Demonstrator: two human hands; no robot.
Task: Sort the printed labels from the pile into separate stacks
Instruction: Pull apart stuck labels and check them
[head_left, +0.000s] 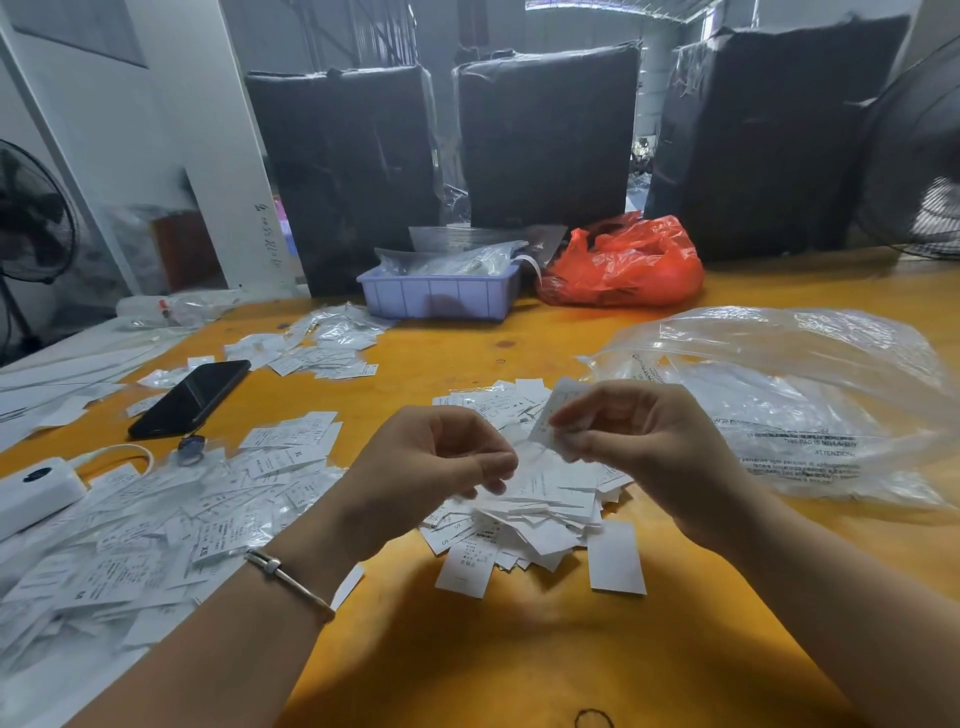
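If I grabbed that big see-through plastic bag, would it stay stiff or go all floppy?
Probably floppy: the clear plastic bag lies crumpled and wrinkled on the table. It likely weighs little, being thin film. Its glossy surface looks slippery.
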